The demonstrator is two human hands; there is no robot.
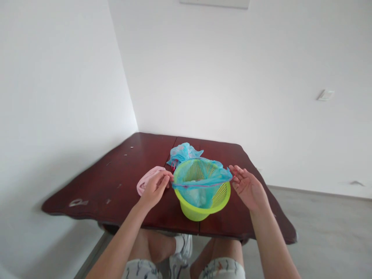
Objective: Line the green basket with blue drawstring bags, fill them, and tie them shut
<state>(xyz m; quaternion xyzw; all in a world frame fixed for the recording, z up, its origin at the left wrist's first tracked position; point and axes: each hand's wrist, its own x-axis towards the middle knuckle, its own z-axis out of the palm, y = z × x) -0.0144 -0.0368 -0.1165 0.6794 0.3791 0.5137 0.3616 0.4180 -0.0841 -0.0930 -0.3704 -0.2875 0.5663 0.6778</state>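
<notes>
On the table (101,182), cloth (148,179) lies left of basket (196,214), bag (184,152) behind

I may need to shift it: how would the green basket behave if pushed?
The basket is probably light for its size, with a thin, perforated wall. It would likely slide rather than roll, standing opening-up on the table. A high push might tip it, as it narrows downward.

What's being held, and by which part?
The blue bag over the green basket, apparently by opposite ends of its mouth, between left hand and right hand.
</notes>
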